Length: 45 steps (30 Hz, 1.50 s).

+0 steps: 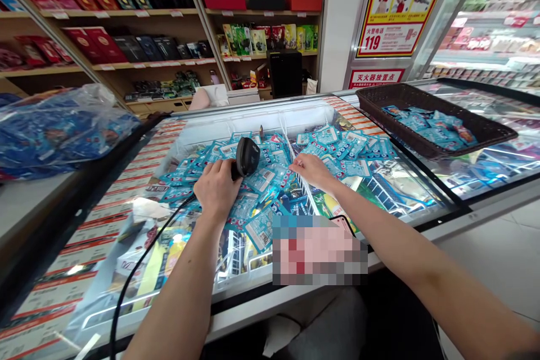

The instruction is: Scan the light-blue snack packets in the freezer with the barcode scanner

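Observation:
My left hand (pixel 217 187) is wrapped round the handle of a black barcode scanner (pixel 248 157), whose head tilts to the right over a spread of small blue packets (pixel 264 180). A black cable runs from the scanner down past my left forearm. To the right, my right hand (pixel 313 170) is closed in a pinch at the edge of a blue packet (pixel 283 175), above the white wire divider. More blue packets (pixel 337 143) lie beyond that divider. All of them rest on the glass top of a chest freezer, with printed barcodes showing on some.
A brown basket (pixel 422 146) with blue packets stands at the right. At the left lies a clear plastic bag (pixel 59 129) of blue packages. A pixelated phone (pixel 318 250) lies near the front edge. Stocked shelves (pixel 139 62) and a black box-shaped device (pixel 286 74) stand behind.

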{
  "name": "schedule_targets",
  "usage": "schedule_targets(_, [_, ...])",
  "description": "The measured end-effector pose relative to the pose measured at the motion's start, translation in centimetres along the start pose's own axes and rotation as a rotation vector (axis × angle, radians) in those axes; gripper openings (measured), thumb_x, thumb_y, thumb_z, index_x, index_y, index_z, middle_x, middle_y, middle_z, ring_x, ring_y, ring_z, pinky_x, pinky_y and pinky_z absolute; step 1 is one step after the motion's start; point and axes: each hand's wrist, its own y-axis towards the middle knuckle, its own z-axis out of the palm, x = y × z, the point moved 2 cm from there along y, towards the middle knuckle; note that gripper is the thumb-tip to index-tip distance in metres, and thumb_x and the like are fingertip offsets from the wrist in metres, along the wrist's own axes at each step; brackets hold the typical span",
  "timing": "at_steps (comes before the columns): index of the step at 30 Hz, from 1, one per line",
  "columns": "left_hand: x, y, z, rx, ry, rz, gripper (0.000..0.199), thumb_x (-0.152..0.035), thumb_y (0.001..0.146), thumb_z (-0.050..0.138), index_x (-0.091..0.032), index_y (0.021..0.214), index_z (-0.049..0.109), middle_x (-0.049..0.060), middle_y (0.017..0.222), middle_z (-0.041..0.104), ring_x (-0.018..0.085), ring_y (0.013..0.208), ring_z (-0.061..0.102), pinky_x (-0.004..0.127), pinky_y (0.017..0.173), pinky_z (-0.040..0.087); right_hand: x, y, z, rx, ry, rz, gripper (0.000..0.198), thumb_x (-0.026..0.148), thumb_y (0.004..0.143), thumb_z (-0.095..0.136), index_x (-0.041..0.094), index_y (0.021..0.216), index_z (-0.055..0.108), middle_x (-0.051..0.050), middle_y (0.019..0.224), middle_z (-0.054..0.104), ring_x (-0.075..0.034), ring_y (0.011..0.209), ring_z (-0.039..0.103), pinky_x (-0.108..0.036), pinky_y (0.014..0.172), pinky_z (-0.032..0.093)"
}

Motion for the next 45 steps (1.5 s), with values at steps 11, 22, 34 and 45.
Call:
schedule_targets(11, [0.2, 0.0, -0.1, -0.065, 0.041, 0.042, 0.03, -0.034, 0.079, 0.051, -0.021, 0.106, 0.058, 0.008, 0.094, 0.063, 0.027, 0.096, 0.055, 0.033, 0.07, 0.039, -2.7, 0.5, -1.6, -0.223, 0.584, 0.125, 0.028, 0.037, 0.087, 0.045, 0.02, 0.107, 0.053, 0.001, 0.065, 0.062, -0.015, 0.054, 0.063, -0.028, 0.052, 0.052])
schedule_targets(22, [-1.2, -0.1, -1.0, -0.071, -0.023, 0.314, 0.027, -0.028, 0.082, 0.047, -0.021, 0.104, 0.06, 0.007, 0.091, 0.065, 0.023, 0.093, 0.056, 0.032, 0.068, 0.039, -2.9, 0.5, -1.8, -0.324, 0.4, 0.004, 0.03, 0.035, 0.088, 0.04, 0.023, 0.112, 0.054, -0.001, 0.077, 0.067, -0.016, 0.064, 0.064, -0.032, 0.067, 0.052])
schedule_targets(34, [-1.4, -0.1, -0.7, 0.049, -0.052, 0.361, 0.032, -0.029, 0.08, 0.048, -0.021, 0.109, 0.059, 0.007, 0.096, 0.065, 0.024, 0.096, 0.056, 0.033, 0.072, 0.041, -1.7, 0.0, -2.3, -0.276, 0.317, 0.102, 0.029, 0.032, 0.091, 0.036, 0.022, 0.113, 0.051, -0.002, 0.088, 0.067, -0.016, 0.073, 0.065, -0.031, 0.074, 0.048])
schedule_targets(45, [-1.6, -0.1, -0.6, 0.076, -0.064, 0.369, 0.034, -0.029, 0.078, 0.051, -0.021, 0.11, 0.058, 0.007, 0.096, 0.064, 0.025, 0.098, 0.055, 0.033, 0.074, 0.041, -1.8, 0.1, -1.9, -0.297, 0.354, 0.057, 0.027, 0.033, 0.09, 0.036, 0.021, 0.11, 0.05, -0.002, 0.088, 0.066, -0.015, 0.07, 0.065, -0.029, 0.07, 0.048])
